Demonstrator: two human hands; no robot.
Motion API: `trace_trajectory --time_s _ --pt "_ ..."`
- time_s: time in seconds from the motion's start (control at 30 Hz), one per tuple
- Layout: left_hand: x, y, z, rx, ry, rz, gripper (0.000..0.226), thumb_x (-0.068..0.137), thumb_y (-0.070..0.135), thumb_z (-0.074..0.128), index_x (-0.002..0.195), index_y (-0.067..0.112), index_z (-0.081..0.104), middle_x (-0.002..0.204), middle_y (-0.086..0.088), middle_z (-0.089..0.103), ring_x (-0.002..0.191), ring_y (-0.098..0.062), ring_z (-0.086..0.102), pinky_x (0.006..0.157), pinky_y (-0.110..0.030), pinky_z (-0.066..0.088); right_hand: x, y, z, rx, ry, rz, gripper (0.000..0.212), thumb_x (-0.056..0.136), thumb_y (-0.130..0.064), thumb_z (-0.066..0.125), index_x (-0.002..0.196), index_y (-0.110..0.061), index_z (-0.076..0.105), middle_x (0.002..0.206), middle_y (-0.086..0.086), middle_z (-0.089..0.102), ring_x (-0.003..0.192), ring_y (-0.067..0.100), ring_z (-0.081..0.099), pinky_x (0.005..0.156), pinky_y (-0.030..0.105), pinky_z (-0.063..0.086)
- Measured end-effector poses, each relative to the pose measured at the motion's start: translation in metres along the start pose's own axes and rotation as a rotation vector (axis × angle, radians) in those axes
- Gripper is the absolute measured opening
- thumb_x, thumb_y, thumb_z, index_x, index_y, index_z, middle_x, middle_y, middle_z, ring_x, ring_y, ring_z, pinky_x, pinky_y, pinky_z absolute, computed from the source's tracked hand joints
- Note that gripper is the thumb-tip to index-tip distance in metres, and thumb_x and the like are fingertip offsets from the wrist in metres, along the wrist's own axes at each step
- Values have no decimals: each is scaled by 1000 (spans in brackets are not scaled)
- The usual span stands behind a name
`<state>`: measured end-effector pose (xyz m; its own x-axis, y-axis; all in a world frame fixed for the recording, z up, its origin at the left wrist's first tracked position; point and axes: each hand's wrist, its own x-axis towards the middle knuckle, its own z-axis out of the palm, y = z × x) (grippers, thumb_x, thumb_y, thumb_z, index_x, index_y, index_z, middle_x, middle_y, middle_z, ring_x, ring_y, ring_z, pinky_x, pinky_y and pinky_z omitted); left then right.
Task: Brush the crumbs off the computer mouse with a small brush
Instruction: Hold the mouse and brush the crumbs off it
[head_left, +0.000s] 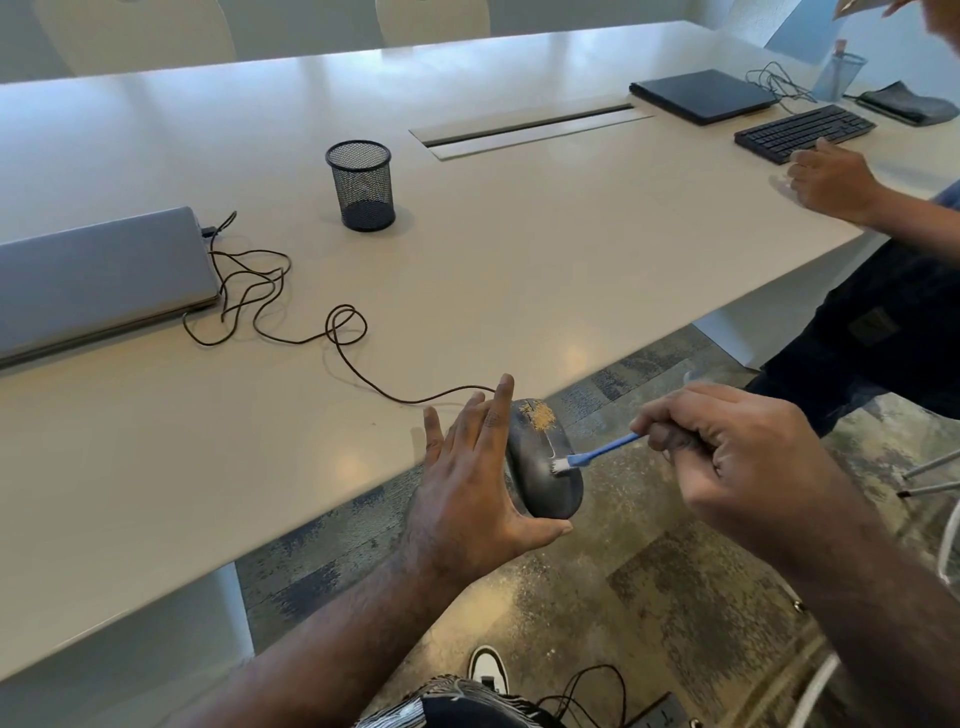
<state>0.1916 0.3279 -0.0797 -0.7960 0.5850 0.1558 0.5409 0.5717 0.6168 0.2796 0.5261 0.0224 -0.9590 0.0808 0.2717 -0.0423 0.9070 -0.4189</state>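
Right hand (727, 457) is pinching the blue brush (597, 453), bristles touching the mouse (540, 467) mid-back. Left hand (467, 478) cups the mouse's left side, fingers straight, thumb under its near end, holding it just off the worktop (467, 249) edge. Crumbs (543, 415) sit on the mouse's far end. Its cable (291, 317) runs away to a laptop (98, 275); mesh cup (361, 184) well beyond.

The left hand (467, 478) hides the mouse's (543, 462) left side; the laptop (98, 280) runs off the left edge.
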Motion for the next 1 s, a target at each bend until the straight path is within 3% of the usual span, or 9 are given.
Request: trace_trajectory --time_s 0.13,0.33,0.43,0.63,0.87,1.0 --pt "-1 3 0 -17 1 7 144 58 70 78 151 33 -26 161 2 16 145 0 -3 119 -44 -19 1 -3 -1 84 70 17 18 86 -3 64 94 -17 74 77 -15 65 67 4 61 54 11 45" --pt "-1 8 -2 -34 30 11 149 56 66 82 149 33 -30 160 2 19 145 1 -1 117 -36 -22 4 -2 4 94 98 148 20 86 -6 65 85 -23 73 67 -13 65 61 5 60 45 9 41" --pt "-3 7 -1 -34 17 8 150 56 65 82 148 34 -31 161 1 17 150 -6 1 117 -35 -23 9 -2 1 242 168 241 18 90 -8 62 85 -22 73 65 -7 67 53 11 62 45 29 55" --pt "-5 9 2 -14 -15 38 151 57 69 80 145 32 -36 163 1 11 151 -10 -1 118 -39 -22 31 -6 7 374 179 310 18 93 -15 61 95 -29 72 65 -5 70 50 -3 60 46 8 40" --pt "-7 9 2 -19 -25 52 153 58 71 79 143 29 -40 165 -3 8 152 -13 -3 117 -42 -23 43 -4 18 404 86 317 10 94 -20 61 102 -26 63 72 -4 72 63 4 69 59 17 53" --pt "-7 9 1 -34 -22 53 153 57 72 79 143 29 -41 164 -1 7 152 -13 -2 117 -42 -23 43 -6 21 378 9 284 7 95 -21 59 99 -26 63 76 -3 72 63 2 68 55 12 51"
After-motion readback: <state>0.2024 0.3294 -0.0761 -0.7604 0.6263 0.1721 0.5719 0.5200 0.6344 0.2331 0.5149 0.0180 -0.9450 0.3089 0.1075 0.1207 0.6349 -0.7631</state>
